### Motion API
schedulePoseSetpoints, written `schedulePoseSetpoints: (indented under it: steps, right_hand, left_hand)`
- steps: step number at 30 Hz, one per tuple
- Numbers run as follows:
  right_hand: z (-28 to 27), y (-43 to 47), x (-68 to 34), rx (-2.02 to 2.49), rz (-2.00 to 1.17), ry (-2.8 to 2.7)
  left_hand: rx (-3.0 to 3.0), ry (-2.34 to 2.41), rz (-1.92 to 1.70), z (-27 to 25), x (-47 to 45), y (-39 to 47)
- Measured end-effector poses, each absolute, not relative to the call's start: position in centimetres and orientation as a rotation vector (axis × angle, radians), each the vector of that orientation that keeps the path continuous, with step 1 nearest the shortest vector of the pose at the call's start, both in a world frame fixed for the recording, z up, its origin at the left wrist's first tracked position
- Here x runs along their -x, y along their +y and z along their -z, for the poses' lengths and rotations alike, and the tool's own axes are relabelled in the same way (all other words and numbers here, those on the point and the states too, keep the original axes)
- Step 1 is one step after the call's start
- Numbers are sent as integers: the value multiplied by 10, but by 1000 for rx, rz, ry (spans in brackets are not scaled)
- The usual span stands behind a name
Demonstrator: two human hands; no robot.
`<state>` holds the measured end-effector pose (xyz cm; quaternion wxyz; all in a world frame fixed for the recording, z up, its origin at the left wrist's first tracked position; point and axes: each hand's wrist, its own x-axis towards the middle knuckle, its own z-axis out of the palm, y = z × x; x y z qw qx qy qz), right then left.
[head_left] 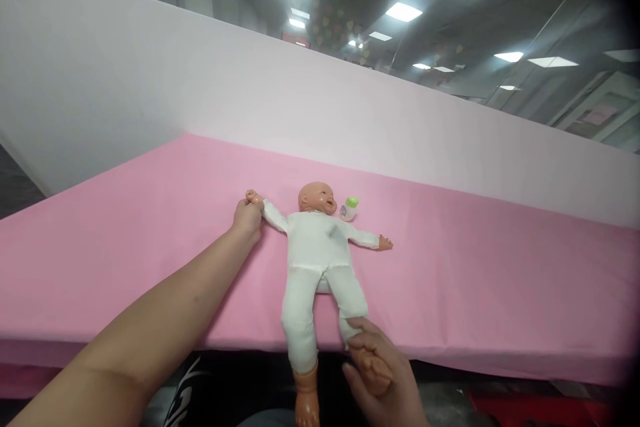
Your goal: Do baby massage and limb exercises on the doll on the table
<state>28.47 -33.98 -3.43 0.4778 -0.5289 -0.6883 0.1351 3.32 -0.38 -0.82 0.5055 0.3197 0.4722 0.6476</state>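
Note:
A baby doll [318,240] with a soft white cloth body lies on its back, its head turned toward the right. My left hand [247,220] is closed around the doll's hand and wrist at the left, with the arm stretched outward. Near the front edge, my right hand [399,383] curls around the doll's foot, fingers over the ankle and thumb on the near side. The doll's other foot [307,403] hangs past the table edge. Beside its head is a small toy baby bottle [349,210] with a green cap, touched by neither hand.
A pink cloth [480,280] covers the table under the doll. Behind it runs a white partition [350,113]. My dark-clothed lap shows below the front edge, and something red [540,410] lies low at the right.

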Motion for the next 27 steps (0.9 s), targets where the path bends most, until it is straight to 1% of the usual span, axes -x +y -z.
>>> schedulePoseSetpoints:
  steps: [4,7,9,11,16,19,22,27]
  right_hand:
    - [52,-346,-286,1331,-350,-1714]
    - [55,-346,-286,1332,-354,-1691]
    - [51,-346,-284,1309,-353,-1664]
    - [43,-345,-282,1270,-347,-1649]
    - [15,-335,-277,1210,-331,-1589]
    - [-2,-317,-277,1217,-374,-1540]
    - [-16,-289,-275,1240,-480,-1559]
    - [-28,-235,-266,1220,-613,-1618]
  left_hand:
    - [-664,1058,-1564,3,-36,-2]
    - [-706,1031,-1607,-5,-39,-9]
    - [-901,1025,-1625,-9,-43,-20]
    - [-1241,1010,-1556,-10,-49,-35]
    - [-2219,1028,-1108,-9,-67,-68]
    - [-2630,1030,-927,-9,-73,-72]
    - [-2789,1020,-863,-10,-75,-69]
    - [-2770,975,-879,-12,-75,-68]
